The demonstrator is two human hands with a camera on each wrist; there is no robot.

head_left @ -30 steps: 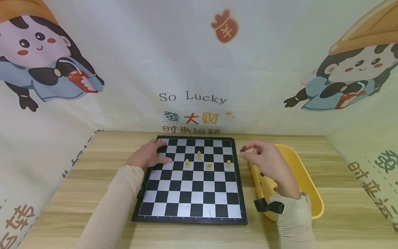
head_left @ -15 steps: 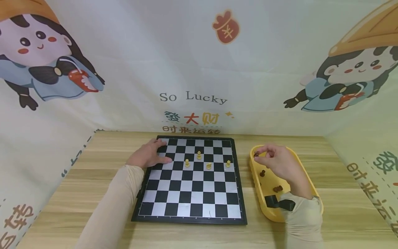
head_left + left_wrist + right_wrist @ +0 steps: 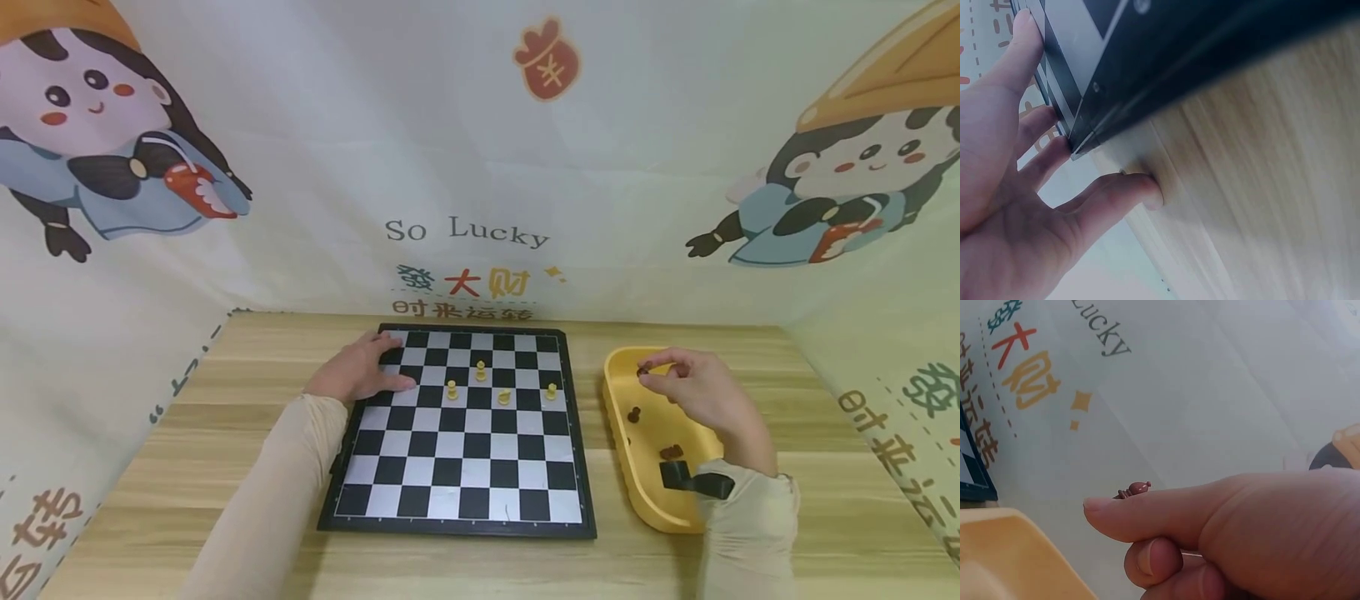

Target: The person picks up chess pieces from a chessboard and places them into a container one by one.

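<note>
The brown chess piece [image 3: 1138,488] is pinched between thumb and fingers of the right hand [image 3: 701,387], above the far end of the yellow tray [image 3: 621,467]. In the right wrist view its long axis runs roughly along the thumb, knobbed tip pointing back toward the wrist; its base is hidden. Loose brown pieces [image 3: 671,452] lie in the tray. Left of it, the chessboard [image 3: 457,447] carries four yellow pieces [image 3: 481,372]; the left hand [image 3: 352,371], fingers spread wide, rests at its left edge on the counter [image 3: 187,417].
</note>
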